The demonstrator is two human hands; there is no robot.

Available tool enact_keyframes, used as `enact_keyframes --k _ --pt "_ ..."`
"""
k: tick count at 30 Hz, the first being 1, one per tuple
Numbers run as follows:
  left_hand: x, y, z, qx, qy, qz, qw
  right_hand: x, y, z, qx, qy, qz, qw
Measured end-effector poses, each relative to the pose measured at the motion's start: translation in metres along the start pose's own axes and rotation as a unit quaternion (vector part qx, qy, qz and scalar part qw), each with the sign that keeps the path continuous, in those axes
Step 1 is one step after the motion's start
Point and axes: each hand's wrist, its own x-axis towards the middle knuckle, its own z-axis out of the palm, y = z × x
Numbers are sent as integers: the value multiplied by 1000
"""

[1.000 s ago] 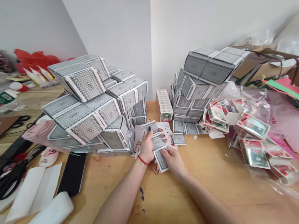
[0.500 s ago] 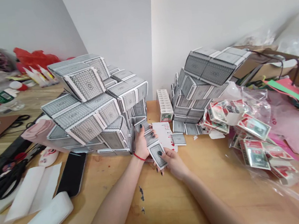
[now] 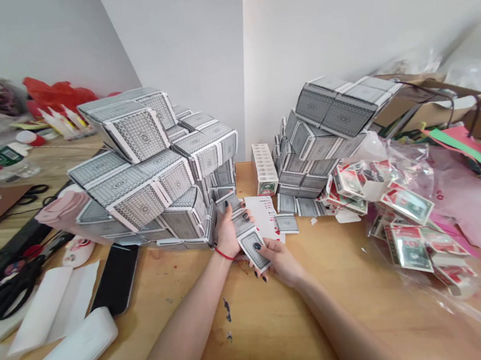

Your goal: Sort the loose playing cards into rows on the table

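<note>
Between my hands is a short row of playing cards (image 3: 242,223), their grey patterned backs facing up. My left hand (image 3: 228,233), with a red string at the wrist, grips the far part of the row, its thumb on top. The thumb of my right hand (image 3: 280,261) presses on the nearest playing card (image 3: 253,251), with the fingers curled beneath it. Face-up cards (image 3: 262,217) lie on the table just behind. A loose face-down card (image 3: 287,223) rests to their right. Blocks built from folded cards (image 3: 148,179) rise in a stack at the left.
A second stack of card blocks (image 3: 332,111) stands at the right against the wall. Opened card boxes (image 3: 410,247) lie on clear plastic at the right. A row of card boxes (image 3: 264,168) stands between the stacks. On the left are a phone (image 3: 116,278) and scissors (image 3: 19,286).
Both hands stay nearly in place on the cards. The fingers of my right hand under the near card have shifted slightly to the right.
</note>
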Motion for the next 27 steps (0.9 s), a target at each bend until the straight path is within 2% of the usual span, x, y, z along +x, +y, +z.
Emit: enact_keyframes --k 4,9,13,19,23,27 --pt "-3 -3 3 1 -7 -12 1000 2 3 -2 -32 3 -26 999" --pt "-5 -9 10 -11 -2 9 1000 4 5 -1 -22 35 -44 998" --pt "-10 -11 14 -10 -18 18 1000 3 6 -2 -20 24 -43 999" --pt "-18 -16 16 9 5 1 1000 2 8 -3 -25 17 -42 999" --pt "-17 -10 12 -13 -23 -26 999 0 -1 -2 2 -17 -6 1000" --pt "-13 1 7 -26 -37 -18 999 -4 -7 -4 39 -50 46 997"
